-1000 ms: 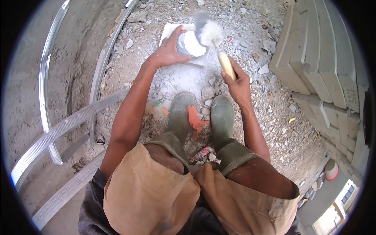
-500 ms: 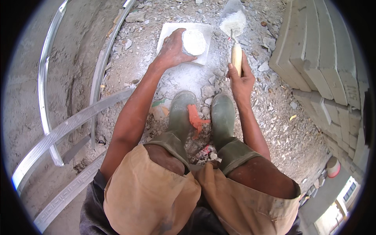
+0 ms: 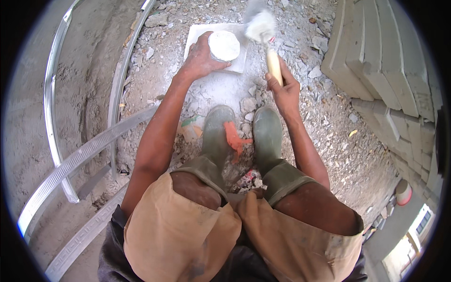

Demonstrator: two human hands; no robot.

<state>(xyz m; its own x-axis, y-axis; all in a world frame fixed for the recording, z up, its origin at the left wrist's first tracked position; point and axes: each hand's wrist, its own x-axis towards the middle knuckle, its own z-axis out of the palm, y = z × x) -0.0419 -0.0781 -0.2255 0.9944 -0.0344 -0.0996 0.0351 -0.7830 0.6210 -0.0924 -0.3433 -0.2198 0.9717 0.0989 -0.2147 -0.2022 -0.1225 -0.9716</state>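
Left hand (image 3: pixel 201 58) fingers (image 3: pixel 210 43) curled partway round the near-left side of a round white stone disc (image 3: pixel 224 45), gripping its edge, palm down, thumb on the near rim. Disc lying flat on a pale square slab (image 3: pixel 197 33), toward the slab's right half, slab on the rubble ground (image 3: pixel 329 117) straight ahead of the boots. Right hand (image 3: pixel 283 89) fingers wrapped fully closed round the lower part of a light wooden handle (image 3: pixel 273 66), fist tight, handle pointing up and away. Hammer head (image 3: pixel 259 24) at the top of the handle, dusted white and motion-blurred, just beside the disc's right edge, over the slab's right corner; contact with the disc or slab cannot be told. White dust and stone chips (image 3: pixel 248 101) scattered between slab and boots. Two green rubber boots (image 3: pixel 268 134) side by side below the hands, orange smear (image 3: pixel 232 136) on the left one. Tan shorts (image 3: pixel 183 235) over bent knees at the bottom. Curved grey metal rails (image 3: pixel 80 157) lying on the dirt to the left, well apart from the hands. Stack of grey concrete blocks (image 3: pixel 376 66) along the right side, near the right forearm but not touching.
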